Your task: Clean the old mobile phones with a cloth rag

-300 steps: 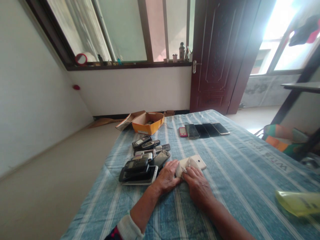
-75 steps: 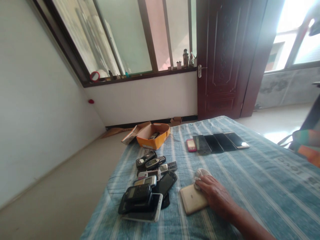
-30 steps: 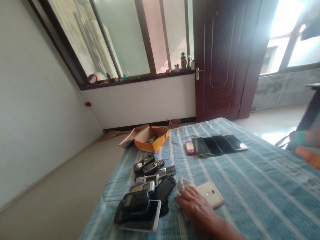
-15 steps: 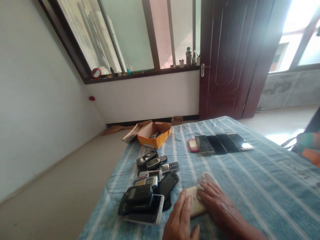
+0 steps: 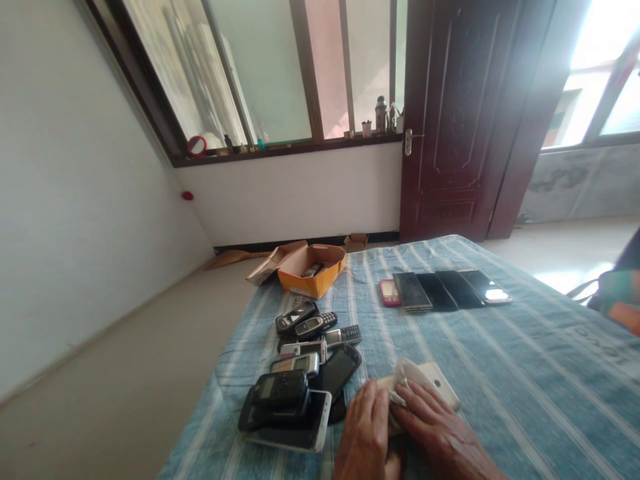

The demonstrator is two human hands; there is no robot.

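A pale gold smartphone [image 5: 444, 385] lies back up on the striped bedspread, its camera end toward the right. My left hand [image 5: 364, 427] holds its left end, fingers together on the back and thumb low at the near side. My right hand [image 5: 435, 427] presses a crumpled white tissue [image 5: 409, 372] onto the middle of the back, close beside the left fingers. Both hands hide much of the phone's near side. To the left is a pile of old phones, with a black handset [image 5: 280, 389] on top of a white-edged smartphone [image 5: 317, 420].
Beyond the pile stands an open orange box [image 5: 313, 277] with a phone inside. Several dark smartphones [image 5: 443, 291] lie in a row at the far right, beside a small pink-edged item [image 5: 389, 293]. The bedspread [image 5: 525, 380] ends at the left above the floor.
My right hand and the tissue have slid from the phone's right end toward my left hand, so the camera end now shows. The left hand keeps its hold.
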